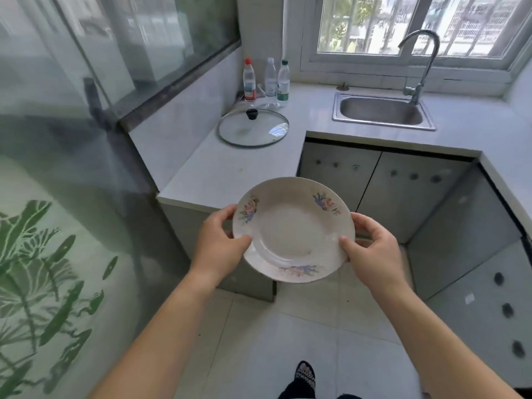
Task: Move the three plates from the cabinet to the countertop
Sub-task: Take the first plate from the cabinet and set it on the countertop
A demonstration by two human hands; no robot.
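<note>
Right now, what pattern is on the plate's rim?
White plate with three pink-and-blue floral sprays spaced around its rim, seen in the head view.

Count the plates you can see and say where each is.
1. The plate is held by its rim between the left hand and right hand, in front of the countertop corner. None lies on the countertop; others may be hidden behind the shut cabinet doors.

You face the table [230, 168]: plate [293, 228] before its near edge, lid [253, 128] on it, bottles [270, 82] behind the lid, sink [380, 110] to the right.

Countertop [230, 174] with glass lid [253, 128], three bottles [270, 82]
</note>
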